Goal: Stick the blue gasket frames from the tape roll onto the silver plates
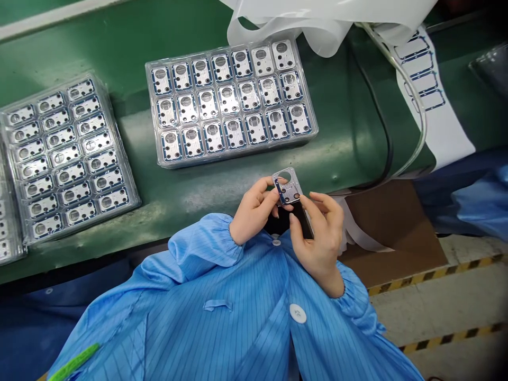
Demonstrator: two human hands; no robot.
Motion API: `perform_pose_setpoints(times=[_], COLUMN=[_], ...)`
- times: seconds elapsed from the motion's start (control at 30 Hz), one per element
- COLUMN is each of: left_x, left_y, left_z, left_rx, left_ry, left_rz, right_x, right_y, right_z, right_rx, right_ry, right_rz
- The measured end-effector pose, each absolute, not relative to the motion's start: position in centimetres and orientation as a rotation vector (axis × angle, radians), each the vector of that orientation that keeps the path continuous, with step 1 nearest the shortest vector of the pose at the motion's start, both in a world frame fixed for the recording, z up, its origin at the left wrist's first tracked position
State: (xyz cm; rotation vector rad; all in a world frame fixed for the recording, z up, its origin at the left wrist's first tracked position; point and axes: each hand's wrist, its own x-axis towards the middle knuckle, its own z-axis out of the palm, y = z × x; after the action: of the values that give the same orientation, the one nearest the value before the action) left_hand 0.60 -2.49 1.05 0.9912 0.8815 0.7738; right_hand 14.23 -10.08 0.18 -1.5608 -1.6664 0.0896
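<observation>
A small silver metal plate with a round hole and a blue gasket outline is held just in front of my chest, over the near edge of the green bench. My left hand pinches its left side with fingers curled. My right hand grips its lower right corner between thumb and forefinger. Both wrists come out of blue striped coat sleeves. Beyond my hands lies a clear plastic tray filled with rows of the same plates, most with blue outlines.
A second clear tray of plates lies at the left on the green bench. A white liner strip with blue outlines, a black cable and clear tubing run at the right. A brown cardboard box sits by my right hand.
</observation>
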Motion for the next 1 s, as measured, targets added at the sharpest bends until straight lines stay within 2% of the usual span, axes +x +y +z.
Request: perform_pose_setpoints(times=[0.23, 1.0], left_x=[0.59, 0.68], left_y=[-2.41, -1.91], left_z=[0.77, 1.22], left_rx=[0.993, 0.872], left_ry=[0.858, 0.808], left_rz=[0.753, 0.728], right_x=[14.68, 14.65], right_y=[-9.85, -9.77], right_z=[0.34, -0.26], right_rx=[-1.552, -1.69], right_ry=[-1.635, -1.823], right_rz=[0.158, -0.327])
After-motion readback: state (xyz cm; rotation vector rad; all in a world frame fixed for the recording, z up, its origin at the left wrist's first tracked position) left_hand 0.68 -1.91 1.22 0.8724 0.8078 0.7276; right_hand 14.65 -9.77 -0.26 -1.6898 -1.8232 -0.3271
